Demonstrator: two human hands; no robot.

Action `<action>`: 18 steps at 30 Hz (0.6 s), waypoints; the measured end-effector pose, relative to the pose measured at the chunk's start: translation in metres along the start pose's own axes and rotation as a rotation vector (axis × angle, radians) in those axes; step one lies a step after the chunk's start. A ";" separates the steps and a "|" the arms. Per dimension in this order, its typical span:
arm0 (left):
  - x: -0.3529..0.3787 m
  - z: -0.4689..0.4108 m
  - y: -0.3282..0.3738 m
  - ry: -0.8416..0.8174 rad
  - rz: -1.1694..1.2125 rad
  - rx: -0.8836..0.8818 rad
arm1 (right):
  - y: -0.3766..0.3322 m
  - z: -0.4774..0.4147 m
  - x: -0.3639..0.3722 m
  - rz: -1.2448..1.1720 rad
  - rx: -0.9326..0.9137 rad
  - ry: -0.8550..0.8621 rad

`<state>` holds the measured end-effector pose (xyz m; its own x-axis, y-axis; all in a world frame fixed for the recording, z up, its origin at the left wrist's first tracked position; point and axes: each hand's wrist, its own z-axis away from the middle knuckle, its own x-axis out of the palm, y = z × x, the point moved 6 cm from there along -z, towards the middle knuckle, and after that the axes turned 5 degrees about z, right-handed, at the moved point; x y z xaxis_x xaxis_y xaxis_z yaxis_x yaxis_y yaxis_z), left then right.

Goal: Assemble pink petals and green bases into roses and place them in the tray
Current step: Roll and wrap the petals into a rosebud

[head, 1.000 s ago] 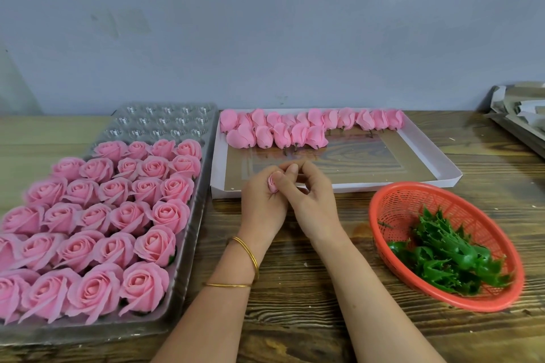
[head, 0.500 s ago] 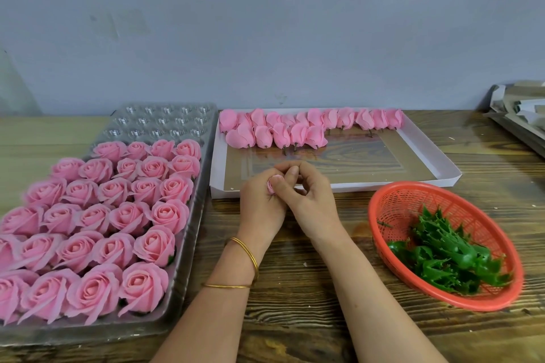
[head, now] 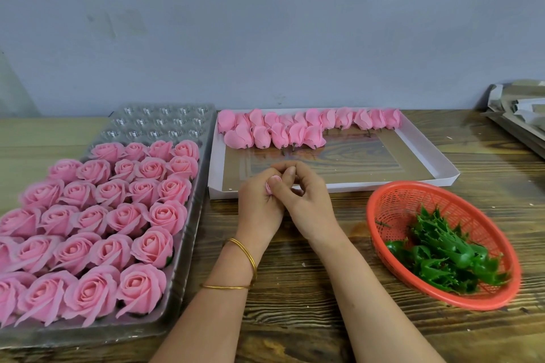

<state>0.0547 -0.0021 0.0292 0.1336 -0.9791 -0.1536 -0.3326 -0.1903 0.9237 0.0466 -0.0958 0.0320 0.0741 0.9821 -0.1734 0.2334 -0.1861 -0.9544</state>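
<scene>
My left hand [head: 258, 200] and my right hand [head: 306, 200] meet above the table's middle, both curled around a small pink petal bud [head: 272, 186] that is mostly hidden between the fingers. A clear plastic tray [head: 188, 215] on the left holds several finished pink roses [head: 153, 244], with bare cups at its far end. Loose pink petal heads [head: 295, 130] lie in rows at the back of a white cardboard tray [head: 427, 162]. Green bases [head: 442, 253] sit piled in a red basket [head: 392, 203] at the right.
The wooden table [head: 295, 318] runs along a grey wall. A stack of folded cardboard [head: 519, 115] lies at the far right edge. Two gold bangles [head: 241, 262] circle my left wrist.
Both hands have stayed together on the bud with only small finger shifts; nothing else moved.
</scene>
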 end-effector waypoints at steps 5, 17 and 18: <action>0.001 0.000 0.000 0.013 -0.013 0.004 | -0.002 0.001 0.001 -0.044 0.000 -0.012; -0.005 -0.004 -0.001 0.084 0.026 0.007 | -0.001 0.003 0.001 -0.141 -0.001 -0.008; -0.007 -0.005 -0.001 0.099 0.034 0.025 | -0.001 0.003 0.001 -0.164 0.002 -0.005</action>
<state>0.0588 0.0049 0.0309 0.2132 -0.9732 -0.0859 -0.3612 -0.1602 0.9186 0.0440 -0.0950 0.0318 0.0304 0.9994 -0.0165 0.2400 -0.0233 -0.9705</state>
